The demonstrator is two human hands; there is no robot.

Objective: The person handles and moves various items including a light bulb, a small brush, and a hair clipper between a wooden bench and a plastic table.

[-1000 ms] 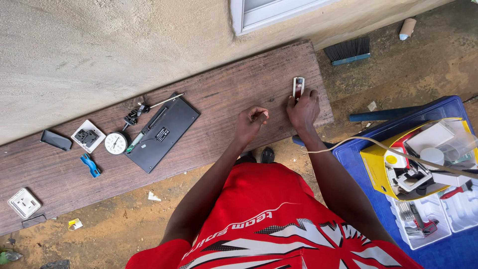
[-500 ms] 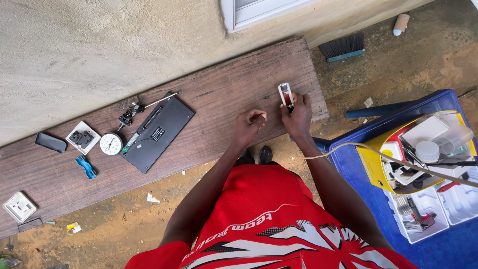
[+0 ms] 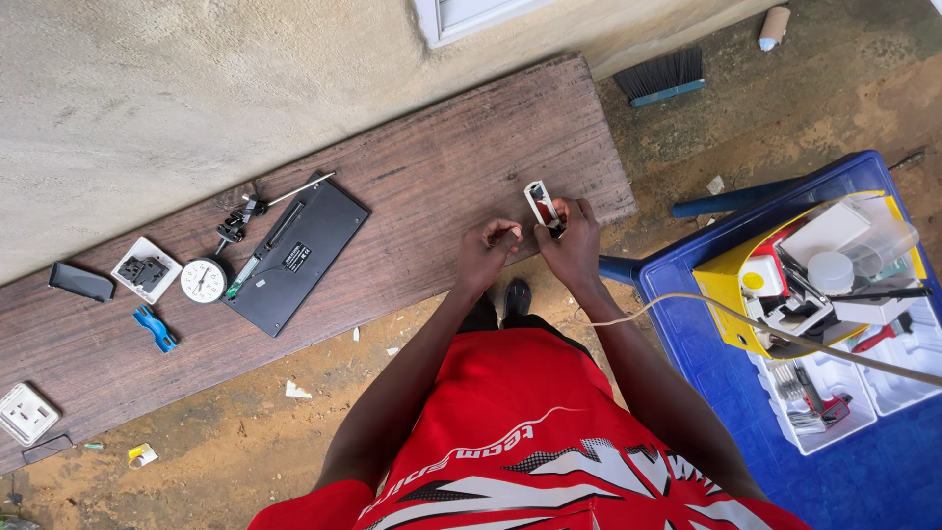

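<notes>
Right hand [image 3: 571, 240]: fingers closed round the lower end of a small white rectangular plug-like part [image 3: 541, 205], which it holds tilted above the right end of the plank; the part's upper end sticks out past the fingertips and shows a dark opening in its face.

Left hand [image 3: 488, 252]: curled into a loose fist just beside the right hand, fingertips pinched together next to the part's lower end; whether it grips anything cannot be told.

Wooden plank [image 3: 442, 167]: long, dark brown, lying on sandy ground against a rough plastered wall [image 3: 147, 98]; both hands hover over its right portion.

On the plank, well apart from the hands, to the left:
- black flat rectangular device [image 3: 299, 252], lying slantwise
- green-handled screwdriver [image 3: 241, 277], at the device's left edge
- thin metal rod with black clamp [image 3: 260, 203], above the device
- round white dial gauge [image 3: 203, 281], just beside the device
- white square socket with dark insert [image 3: 146, 269]
- small black oblong case [image 3: 81, 283]
- blue plastic clip [image 3: 155, 328]
- white square wall socket [image 3: 25, 413], at the far left end

Blue plastic surface [image 3: 706, 373]: to the right of the person, bearing a yellow tray [image 3: 726, 294] and clear compartment boxes [image 3: 834, 388] filled with assorted tools and parts.

Cream cable [image 3: 736, 319]: runs from near the right wrist across the tray.

Hand brush [image 3: 662, 77]: dark bristles, on the ground past the plank's right end
</notes>
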